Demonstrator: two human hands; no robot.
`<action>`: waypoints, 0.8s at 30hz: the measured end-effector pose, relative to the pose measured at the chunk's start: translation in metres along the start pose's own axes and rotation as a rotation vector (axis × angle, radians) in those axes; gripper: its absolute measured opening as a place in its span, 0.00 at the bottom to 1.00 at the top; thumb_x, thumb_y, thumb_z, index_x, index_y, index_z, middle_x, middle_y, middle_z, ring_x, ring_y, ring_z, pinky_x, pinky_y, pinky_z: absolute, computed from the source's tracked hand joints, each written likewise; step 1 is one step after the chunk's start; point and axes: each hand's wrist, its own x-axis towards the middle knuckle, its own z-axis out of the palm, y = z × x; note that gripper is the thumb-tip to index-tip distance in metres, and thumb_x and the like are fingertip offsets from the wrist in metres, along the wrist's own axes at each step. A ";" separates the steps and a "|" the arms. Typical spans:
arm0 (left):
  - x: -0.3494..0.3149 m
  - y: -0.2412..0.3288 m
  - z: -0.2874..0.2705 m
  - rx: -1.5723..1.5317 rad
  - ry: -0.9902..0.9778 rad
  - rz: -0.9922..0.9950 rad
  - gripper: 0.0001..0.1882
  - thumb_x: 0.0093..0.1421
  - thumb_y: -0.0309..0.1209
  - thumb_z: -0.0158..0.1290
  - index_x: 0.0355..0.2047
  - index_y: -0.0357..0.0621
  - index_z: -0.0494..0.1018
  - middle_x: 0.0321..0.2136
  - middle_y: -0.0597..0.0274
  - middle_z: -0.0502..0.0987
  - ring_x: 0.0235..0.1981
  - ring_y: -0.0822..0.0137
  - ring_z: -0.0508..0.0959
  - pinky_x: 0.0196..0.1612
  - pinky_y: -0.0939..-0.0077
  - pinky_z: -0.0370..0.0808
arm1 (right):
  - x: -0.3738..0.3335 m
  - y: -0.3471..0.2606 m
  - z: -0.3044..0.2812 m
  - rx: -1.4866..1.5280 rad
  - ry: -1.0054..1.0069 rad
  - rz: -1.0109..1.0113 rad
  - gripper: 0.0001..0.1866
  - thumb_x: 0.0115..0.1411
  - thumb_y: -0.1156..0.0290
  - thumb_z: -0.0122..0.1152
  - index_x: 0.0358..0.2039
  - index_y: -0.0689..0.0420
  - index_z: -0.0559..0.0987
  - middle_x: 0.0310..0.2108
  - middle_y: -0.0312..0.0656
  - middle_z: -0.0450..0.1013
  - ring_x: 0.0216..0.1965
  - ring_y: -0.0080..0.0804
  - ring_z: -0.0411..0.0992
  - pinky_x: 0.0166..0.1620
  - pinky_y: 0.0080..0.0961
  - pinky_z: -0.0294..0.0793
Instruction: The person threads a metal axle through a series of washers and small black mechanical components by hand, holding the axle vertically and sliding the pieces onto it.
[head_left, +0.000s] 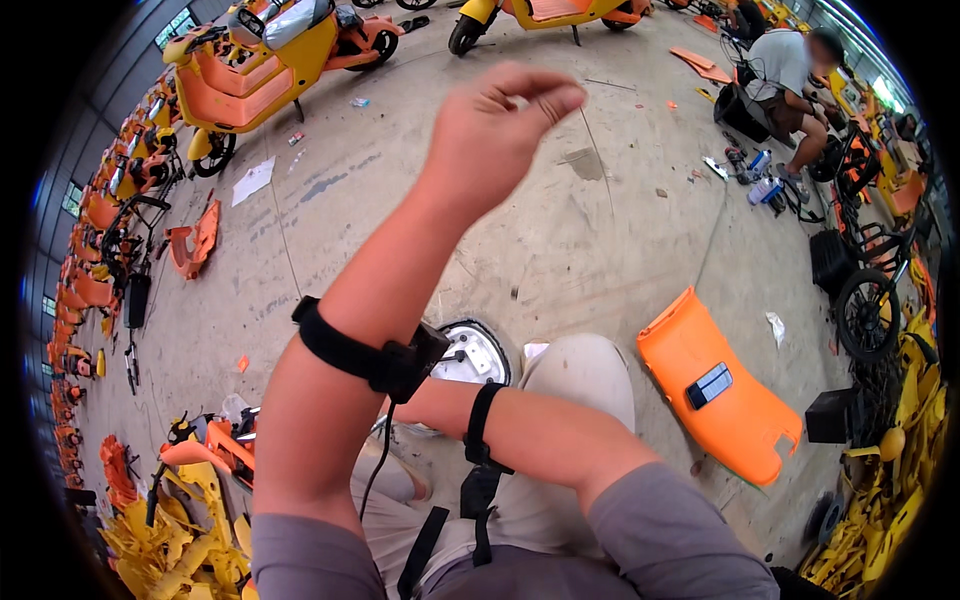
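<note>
Concrete workshop floor (600, 250) spreads out below us, yellow and orange scooters (260, 60) parked along its far edge and loose orange panels scattered about; our left hand (500, 125) is raised in the air, fingers curled loosely together with thumb and fingertips nearly meeting, the grip holding nothing we can make out. Our right hand is hidden behind the left forearm near a round white wheel hub (472, 352), so we cannot tell its grip; an orange body panel (720, 400) lies to the right with a dark phone (709, 385) on top.
</note>
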 end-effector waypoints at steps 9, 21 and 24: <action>-0.004 0.000 -0.016 -0.025 0.067 -0.092 0.11 0.61 0.34 0.62 0.40 0.42 0.81 0.31 0.70 0.80 0.33 0.80 0.73 0.38 0.83 0.71 | 0.007 -0.002 -0.002 -0.023 0.001 0.019 0.11 0.55 0.70 0.60 0.38 0.50 0.86 0.43 0.39 0.81 0.46 0.38 0.78 0.44 0.36 0.77; -0.012 -0.006 -0.026 -0.111 0.112 -0.099 0.10 0.62 0.32 0.62 0.40 0.40 0.81 0.31 0.71 0.81 0.30 0.82 0.72 0.35 0.84 0.71 | 0.013 0.001 0.000 -0.050 0.018 0.051 0.11 0.56 0.69 0.60 0.38 0.49 0.86 0.42 0.39 0.81 0.45 0.38 0.79 0.42 0.36 0.77; -0.019 -0.011 -0.022 0.093 0.054 -0.030 0.09 0.61 0.32 0.62 0.40 0.40 0.81 0.31 0.72 0.81 0.30 0.81 0.73 0.35 0.84 0.71 | 0.012 0.002 0.000 -0.054 0.026 0.055 0.11 0.56 0.69 0.60 0.38 0.48 0.87 0.42 0.39 0.81 0.45 0.38 0.79 0.42 0.36 0.77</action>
